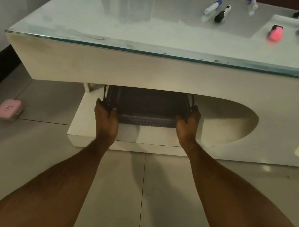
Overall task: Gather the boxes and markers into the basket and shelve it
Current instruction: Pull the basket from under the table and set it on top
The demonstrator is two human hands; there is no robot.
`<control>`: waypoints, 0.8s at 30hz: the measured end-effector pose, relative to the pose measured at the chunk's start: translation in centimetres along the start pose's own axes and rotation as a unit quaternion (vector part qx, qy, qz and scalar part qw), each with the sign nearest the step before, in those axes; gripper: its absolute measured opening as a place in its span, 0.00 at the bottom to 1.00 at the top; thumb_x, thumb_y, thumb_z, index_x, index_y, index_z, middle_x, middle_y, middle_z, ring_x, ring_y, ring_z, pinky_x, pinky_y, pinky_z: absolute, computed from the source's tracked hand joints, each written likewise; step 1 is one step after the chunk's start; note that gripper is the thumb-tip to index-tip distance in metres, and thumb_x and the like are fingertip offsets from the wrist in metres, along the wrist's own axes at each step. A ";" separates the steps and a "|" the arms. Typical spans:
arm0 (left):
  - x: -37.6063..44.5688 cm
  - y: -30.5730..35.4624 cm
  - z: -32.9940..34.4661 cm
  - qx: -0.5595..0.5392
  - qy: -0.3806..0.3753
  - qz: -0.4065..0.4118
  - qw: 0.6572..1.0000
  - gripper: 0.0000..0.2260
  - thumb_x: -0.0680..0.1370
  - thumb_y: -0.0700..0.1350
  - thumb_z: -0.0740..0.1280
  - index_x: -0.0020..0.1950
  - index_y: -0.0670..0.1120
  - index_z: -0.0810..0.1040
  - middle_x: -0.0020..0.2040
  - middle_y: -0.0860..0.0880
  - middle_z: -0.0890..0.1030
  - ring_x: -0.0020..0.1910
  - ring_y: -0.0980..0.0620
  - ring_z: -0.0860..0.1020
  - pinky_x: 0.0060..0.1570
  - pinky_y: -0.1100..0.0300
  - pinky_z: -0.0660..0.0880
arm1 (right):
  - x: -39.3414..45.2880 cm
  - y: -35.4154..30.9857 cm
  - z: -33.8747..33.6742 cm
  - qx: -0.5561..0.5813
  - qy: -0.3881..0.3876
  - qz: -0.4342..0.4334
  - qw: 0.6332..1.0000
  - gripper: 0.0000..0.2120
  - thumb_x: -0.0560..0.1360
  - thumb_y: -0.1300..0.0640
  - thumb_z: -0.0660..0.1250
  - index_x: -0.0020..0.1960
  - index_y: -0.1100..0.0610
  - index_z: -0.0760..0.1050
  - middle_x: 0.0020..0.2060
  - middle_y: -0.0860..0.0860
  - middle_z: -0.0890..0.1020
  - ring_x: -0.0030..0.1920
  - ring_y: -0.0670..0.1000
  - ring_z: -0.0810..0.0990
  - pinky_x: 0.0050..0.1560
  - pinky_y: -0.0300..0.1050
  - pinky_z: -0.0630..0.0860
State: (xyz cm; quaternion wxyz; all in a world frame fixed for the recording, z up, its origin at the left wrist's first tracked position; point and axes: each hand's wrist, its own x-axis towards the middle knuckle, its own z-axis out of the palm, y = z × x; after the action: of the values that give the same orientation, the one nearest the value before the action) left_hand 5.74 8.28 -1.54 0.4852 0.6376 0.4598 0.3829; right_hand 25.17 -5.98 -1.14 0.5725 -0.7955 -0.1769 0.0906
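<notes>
Under the glass-topped table [150, 71], the basket [147, 120] is held firmly by left hand [106, 116] and right hand [188, 121] at its near corners, and its rim could be caught on the low edge directly above the grip.

Glass-topped table [119, 22] bears scattered markers [222, 13]; its lower shelf [93, 124] (white) carries the basket [143, 121].

I see the basket [145, 110] on the lower shelf [93, 124] under the table [119, 22] — my hands at its near corners — markers [218, 9] far right on top, a small box [9, 109] on the floor [133, 197], left.
</notes>
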 end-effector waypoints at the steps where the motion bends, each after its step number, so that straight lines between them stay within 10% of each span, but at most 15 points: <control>1: 0.2 0.0 -0.1 -0.019 -0.010 -0.007 1.000 0.20 0.84 0.39 0.62 0.75 0.41 0.66 0.69 0.42 0.74 0.68 0.44 0.73 0.69 0.50 0.74 | 0.2 0.0 0.0 0.019 0.002 0.014 1.000 0.24 0.76 0.66 0.70 0.70 0.58 0.69 0.65 0.57 0.74 0.62 0.56 0.79 0.65 0.54 0.80; 7: -0.5 0.7 -0.2 -0.104 -0.003 -0.074 0.992 0.21 0.82 0.33 0.60 0.75 0.43 0.67 0.65 0.46 0.76 0.61 0.47 0.75 0.58 0.61 0.74 | -1.2 -0.5 -0.6 0.103 0.028 0.031 0.994 0.20 0.76 0.72 0.68 0.67 0.64 0.72 0.55 0.54 0.79 0.49 0.46 0.80 0.48 0.27 0.79; 17: -5.7 0.2 -2.7 -0.139 0.010 -0.056 0.989 0.16 0.83 0.35 0.62 0.71 0.38 0.71 0.59 0.45 0.79 0.54 0.50 0.79 0.52 0.64 0.80 | -7.9 -1.5 -3.7 0.111 0.046 0.072 0.990 0.25 0.74 0.70 0.67 0.69 0.61 0.69 0.55 0.49 0.77 0.53 0.47 0.77 0.54 0.32 0.76; 24: -14.0 4.5 -8.1 -0.124 0.003 -0.086 0.989 0.19 0.80 0.29 0.59 0.70 0.36 0.71 0.57 0.46 0.78 0.53 0.50 0.77 0.49 0.70 0.77 | -16.6 -5.9 -8.9 0.085 0.064 0.106 0.989 0.23 0.72 0.77 0.66 0.63 0.60 0.71 0.48 0.45 0.78 0.43 0.37 0.78 0.41 0.22 0.73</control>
State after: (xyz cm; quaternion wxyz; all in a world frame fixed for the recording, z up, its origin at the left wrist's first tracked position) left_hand -4.86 -3.45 4.11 0.5901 0.5296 0.4632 0.3959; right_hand 11.94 -18.50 6.40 0.6354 -0.7622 -0.0459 0.1147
